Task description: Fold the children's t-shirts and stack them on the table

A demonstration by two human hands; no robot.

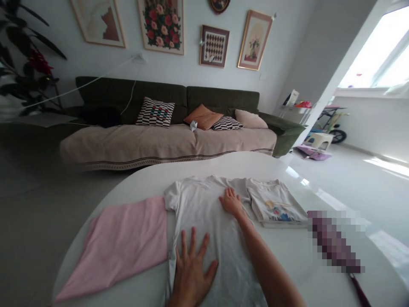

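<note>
A pale grey-white T-shirt point(204, 204) lies spread out on the white table point(150, 177), its neck toward the sofa. My left hand point(191, 270) rests flat on the shirt's lower left part, fingers spread apart. Farther up, near the right shoulder, my right hand point(231, 202) presses on the cloth with its fingers stretched out. Left of the shirt is a folded pink cloth point(128, 243). A folded white T-shirt point(276, 202) with a coloured print lies beside the right sleeve. The spread shirt's lower hem is beyond the bottom of the view.
A purple item point(335, 243), blurred by pixel blocks, lies at the table's right, with a dark strap or handle. Behind the table stands a green sofa point(134, 98) with a beige cover and several cushions. Chairs and a small bike wheel point(338, 136) show at far right.
</note>
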